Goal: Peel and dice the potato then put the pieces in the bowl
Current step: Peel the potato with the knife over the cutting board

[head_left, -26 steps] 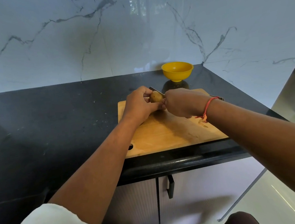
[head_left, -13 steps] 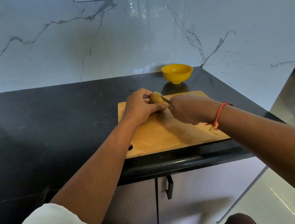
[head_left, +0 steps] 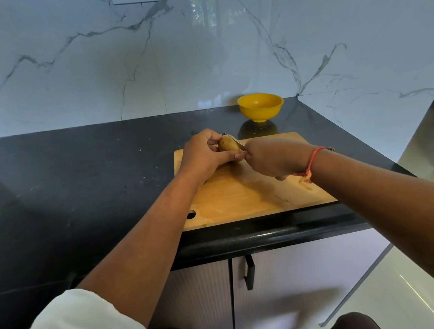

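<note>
While my left hand (head_left: pixel 205 155) curls around one potato (head_left: pixel 228 144) above one wooden cutting board (head_left: pixel 252 198) at frame centre, my right hand (head_left: pixel 272 158) grips one knife (head_left: pixel 238 142), blade against it. One yellow bowl (head_left: pixel 260 107) stands higher in frame on the black countertop (head_left: pixel 81 175), under marble walls (head_left: pixel 201 48). The potato is oval, tan-skinned.

Bowl (head_left: pixel 260 107) on counter (head_left: pixel 82 180) behind cutting board (head_left: pixel 252 195), potato (head_left: pixel 228 144) above board.
</note>
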`<state>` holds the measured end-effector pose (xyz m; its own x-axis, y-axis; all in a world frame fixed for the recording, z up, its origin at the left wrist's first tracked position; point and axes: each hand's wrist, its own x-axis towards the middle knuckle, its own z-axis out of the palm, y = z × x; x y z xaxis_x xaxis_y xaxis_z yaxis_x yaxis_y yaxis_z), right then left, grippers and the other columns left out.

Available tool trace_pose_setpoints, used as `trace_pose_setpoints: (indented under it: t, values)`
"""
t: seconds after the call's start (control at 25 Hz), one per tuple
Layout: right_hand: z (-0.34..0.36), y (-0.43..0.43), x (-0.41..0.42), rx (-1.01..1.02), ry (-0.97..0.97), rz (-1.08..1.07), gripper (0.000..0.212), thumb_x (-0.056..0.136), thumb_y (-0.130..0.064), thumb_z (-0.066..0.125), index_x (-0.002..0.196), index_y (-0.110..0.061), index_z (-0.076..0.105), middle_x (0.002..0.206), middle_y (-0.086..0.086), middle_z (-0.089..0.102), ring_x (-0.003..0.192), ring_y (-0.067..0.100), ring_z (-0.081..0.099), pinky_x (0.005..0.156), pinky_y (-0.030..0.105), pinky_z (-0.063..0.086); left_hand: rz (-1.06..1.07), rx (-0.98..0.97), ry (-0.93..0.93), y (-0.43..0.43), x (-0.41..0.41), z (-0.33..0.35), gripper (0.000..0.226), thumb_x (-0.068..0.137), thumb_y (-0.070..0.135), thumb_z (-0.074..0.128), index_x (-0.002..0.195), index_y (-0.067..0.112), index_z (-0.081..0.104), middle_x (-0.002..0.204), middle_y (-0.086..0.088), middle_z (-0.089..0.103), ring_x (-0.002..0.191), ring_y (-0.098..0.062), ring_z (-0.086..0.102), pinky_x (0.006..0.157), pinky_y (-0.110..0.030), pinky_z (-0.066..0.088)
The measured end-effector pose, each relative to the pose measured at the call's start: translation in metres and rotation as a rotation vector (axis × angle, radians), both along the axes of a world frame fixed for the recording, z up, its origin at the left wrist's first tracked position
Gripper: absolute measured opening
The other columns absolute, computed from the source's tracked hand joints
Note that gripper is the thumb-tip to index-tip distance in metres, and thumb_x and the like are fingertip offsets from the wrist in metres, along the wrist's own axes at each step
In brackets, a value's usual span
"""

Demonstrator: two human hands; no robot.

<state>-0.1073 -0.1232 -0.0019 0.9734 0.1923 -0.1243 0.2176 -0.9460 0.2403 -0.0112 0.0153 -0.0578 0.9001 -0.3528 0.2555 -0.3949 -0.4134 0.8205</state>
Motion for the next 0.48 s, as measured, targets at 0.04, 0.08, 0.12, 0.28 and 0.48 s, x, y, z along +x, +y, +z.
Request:
trace_pose_setpoints:
  t: [0.04, 0.08, 0.12, 0.28, 0.48]
  values:
    - [0.004, 0.000, 0.002, -0.062, 0.034, -0.004, 0.026, 0.105, -0.024, 0.046, 0.107, -0.006, 0.064, 0.087, 0.006, 0.064, 0.064, 0.015, 0.050, 0.049, 0.019, 0.035, 0.001, 0.001, 0.000, 0.001, 0.001, -0.001, 0.061, 0.064, 0.042, 0.090, 0.115, 0.021, 0.062, 0.104, 0.013, 0.064, 0.093, -0.002, 0.059, 0.071, -0.015, 0.045]
    - [0.005, 0.002, 0.000, -0.032, 0.052, -0.066, 0.024, 0.102, -0.020, 0.054, 0.117, -0.004, 0.064, 0.095, 0.006, 0.066, 0.062, 0.014, 0.047, 0.046, 0.017, 0.033, -0.002, 0.000, -0.003, 0.000, 0.001, -0.001, 0.062, 0.064, 0.042, 0.090, 0.115, 0.021, 0.062, 0.106, 0.012, 0.065, 0.094, -0.002, 0.059, 0.072, -0.016, 0.045]
    - [0.007, 0.005, -0.001, -0.050, 0.082, -0.088, 0.028, 0.098, -0.017, 0.062, 0.123, -0.004, 0.064, 0.101, 0.006, 0.067, 0.059, 0.013, 0.044, 0.045, 0.017, 0.030, -0.005, -0.002, -0.002, 0.001, 0.001, -0.001, 0.062, 0.064, 0.041, 0.090, 0.116, 0.021, 0.062, 0.107, 0.011, 0.065, 0.095, -0.002, 0.059, 0.072, -0.015, 0.045]
    - [0.005, 0.003, 0.008, -0.032, 0.110, -0.137, 0.038, 0.093, -0.025, 0.068, 0.127, -0.007, 0.065, 0.088, 0.000, 0.055, 0.057, 0.009, 0.032, 0.047, 0.019, 0.021, -0.011, -0.003, -0.008, 0.003, 0.002, -0.003, 0.061, 0.065, 0.041, 0.090, 0.115, 0.023, 0.062, 0.109, 0.012, 0.064, 0.097, -0.002, 0.059, 0.074, -0.016, 0.045]
    - [-0.001, -0.001, 0.008, 0.024, 0.094, -0.165, 0.055, 0.093, -0.013, 0.068, 0.143, 0.001, 0.048, 0.107, 0.007, 0.063, 0.064, 0.011, 0.043, 0.046, 0.020, 0.027, 0.003, -0.007, -0.030, 0.003, -0.003, -0.005, 0.057, 0.066, 0.038, 0.090, 0.113, 0.022, 0.061, 0.108, 0.010, 0.064, 0.098, -0.005, 0.060, 0.074, -0.016, 0.046]
